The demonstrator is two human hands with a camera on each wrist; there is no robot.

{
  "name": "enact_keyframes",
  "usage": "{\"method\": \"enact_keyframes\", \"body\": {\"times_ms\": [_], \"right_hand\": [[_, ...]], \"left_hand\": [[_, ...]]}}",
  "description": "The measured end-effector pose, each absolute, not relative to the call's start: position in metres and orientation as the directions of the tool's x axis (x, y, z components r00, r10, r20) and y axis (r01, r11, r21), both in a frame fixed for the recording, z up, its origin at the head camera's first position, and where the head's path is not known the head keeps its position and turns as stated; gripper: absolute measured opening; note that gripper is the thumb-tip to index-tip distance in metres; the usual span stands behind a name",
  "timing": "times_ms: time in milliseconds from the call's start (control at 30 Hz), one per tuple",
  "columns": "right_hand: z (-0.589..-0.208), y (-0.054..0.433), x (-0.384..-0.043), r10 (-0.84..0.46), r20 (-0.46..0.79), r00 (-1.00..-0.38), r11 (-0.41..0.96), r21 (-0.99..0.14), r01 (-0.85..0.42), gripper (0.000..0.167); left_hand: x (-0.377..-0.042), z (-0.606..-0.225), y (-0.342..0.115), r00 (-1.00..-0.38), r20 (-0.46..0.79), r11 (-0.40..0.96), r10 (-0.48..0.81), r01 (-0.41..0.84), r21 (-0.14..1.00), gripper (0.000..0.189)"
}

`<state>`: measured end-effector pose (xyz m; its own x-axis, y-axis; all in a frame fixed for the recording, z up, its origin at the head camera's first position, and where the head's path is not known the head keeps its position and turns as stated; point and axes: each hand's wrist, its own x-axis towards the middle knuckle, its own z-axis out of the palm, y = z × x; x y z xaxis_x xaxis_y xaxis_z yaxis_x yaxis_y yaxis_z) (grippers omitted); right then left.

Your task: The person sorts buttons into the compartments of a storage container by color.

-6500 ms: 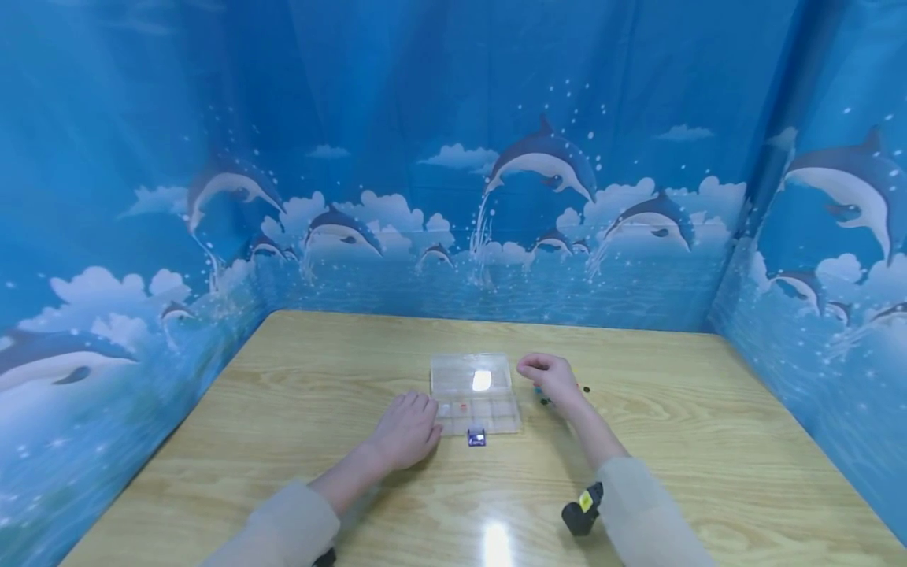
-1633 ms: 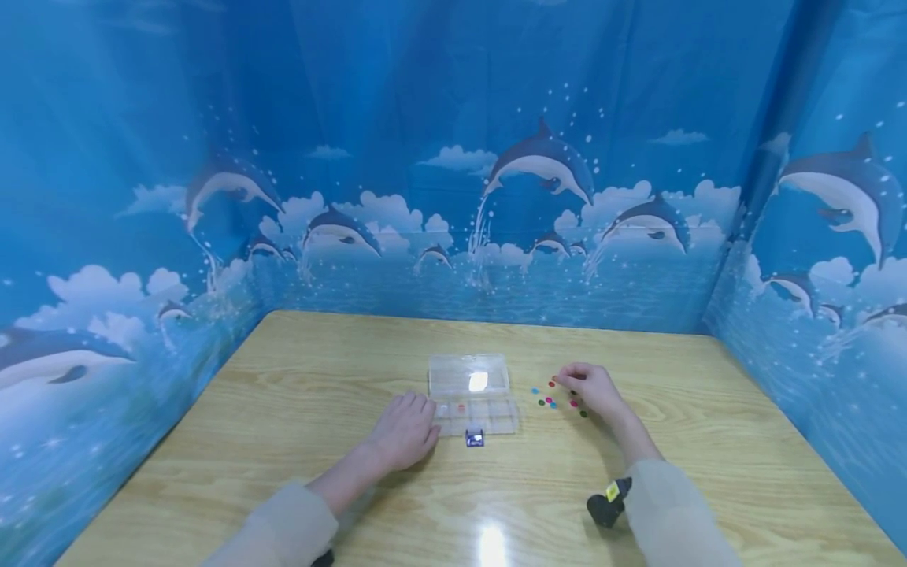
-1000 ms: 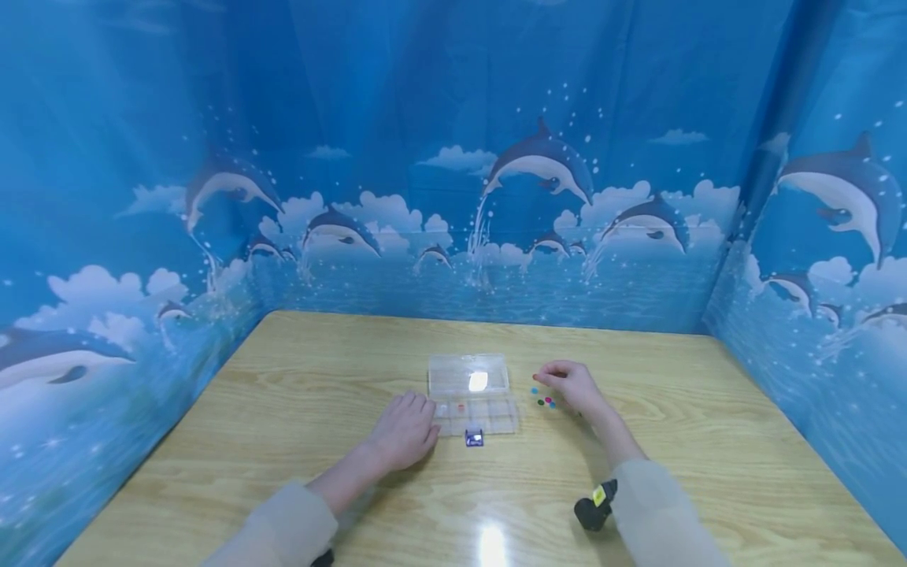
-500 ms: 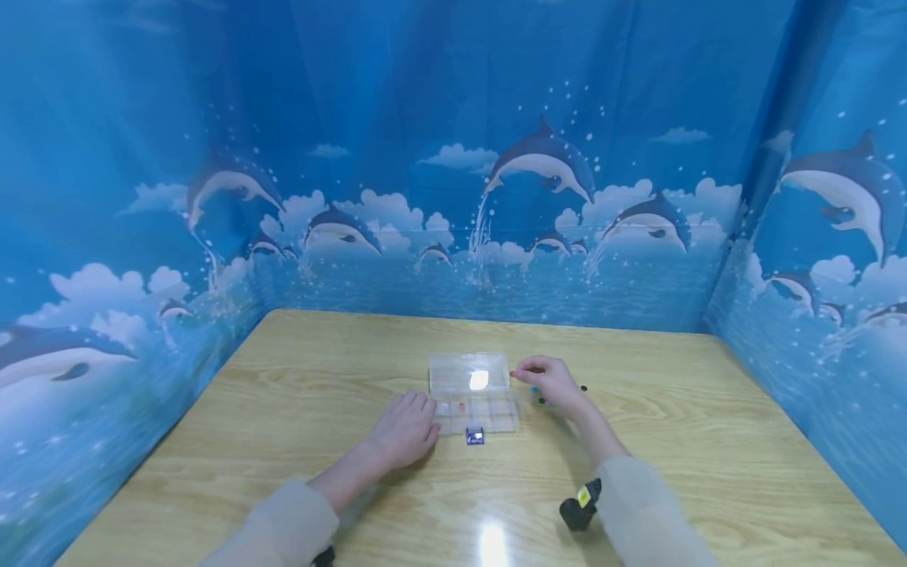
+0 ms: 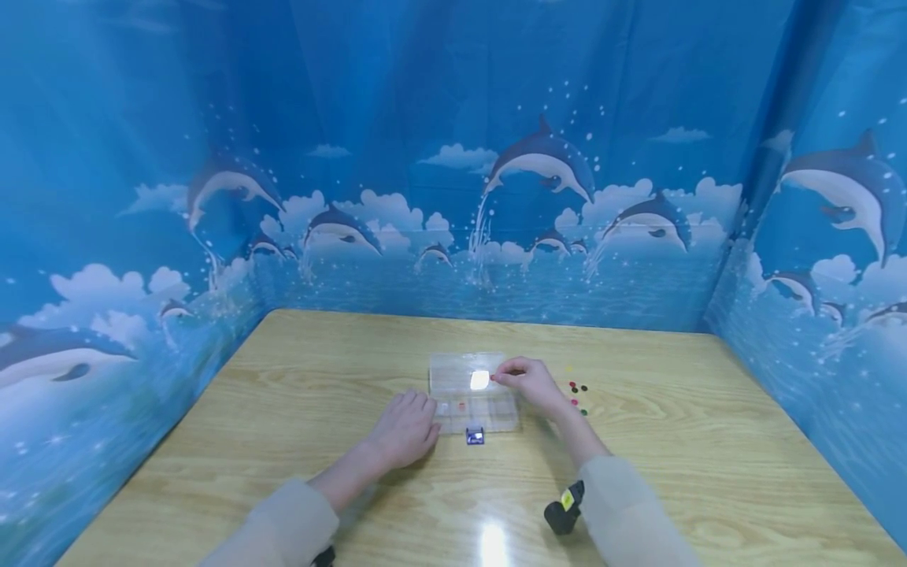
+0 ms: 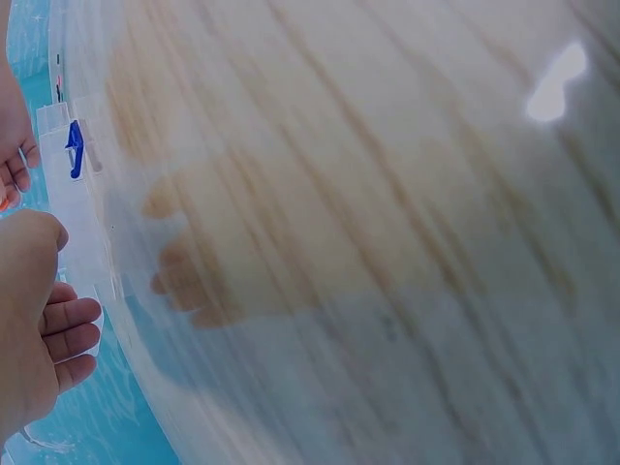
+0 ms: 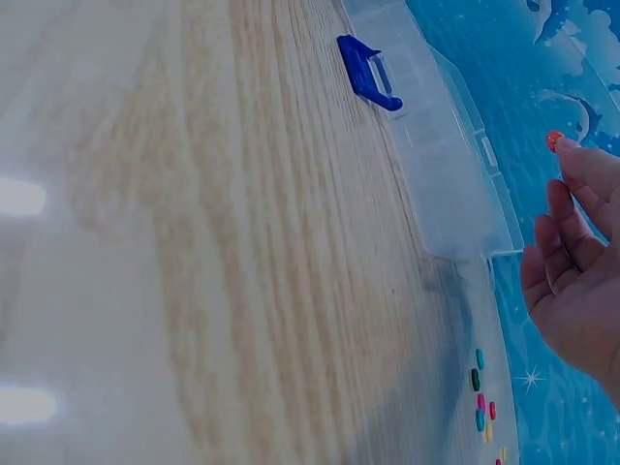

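Observation:
A clear plastic compartment box point(image 5: 483, 421) lies with its lid point(image 5: 453, 372) swung back and a blue latch point(image 5: 475, 436) at its front. My left hand point(image 5: 405, 429) holds the left end of the box, fingers bent at its side and thumb by the front corner. Above the right part of the lid, my right hand point(image 5: 531, 383) pinches a small round orange button point(image 7: 554, 141) between thumb and forefinger. A small orange-red piece point(image 5: 462, 406) lies in a left-hand compartment.
Several small buttons point(image 7: 480, 401) in blue, green, pink, red and yellow lie on the wooden table point(image 5: 340, 354) right of the box, partly hidden by my right arm in the head view. A dolphin-print curtain point(image 5: 453, 260) closes off the back and sides.
My right hand has moved left from among the loose buttons to above the box lid, bringing the orange button along. My left hand stays at the box's left end.

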<state>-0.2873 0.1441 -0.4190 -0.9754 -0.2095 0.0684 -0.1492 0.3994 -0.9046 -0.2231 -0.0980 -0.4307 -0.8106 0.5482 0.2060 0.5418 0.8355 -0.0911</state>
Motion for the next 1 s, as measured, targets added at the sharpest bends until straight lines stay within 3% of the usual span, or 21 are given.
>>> {"method": "enact_keyframes", "body": {"times_ms": [600, 1000], "right_hand": [[-0.422, 0.122, -0.287, -0.272, 0.072, -0.96, 0.409, -0.894, -0.182, 0.008], [-0.423, 0.113, -0.287, -0.315, 0.146, -0.938, 0.421, -0.864, -0.276, 0.006]], "left_hand": [[-0.222, -0.429, -0.097, -0.822, 0.182, 0.842, 0.54, 0.533, -0.09, 0.03], [-0.223, -0.43, -0.097, -0.812, 0.202, 0.837, 0.547, 0.538, -0.103, 0.028]]}}
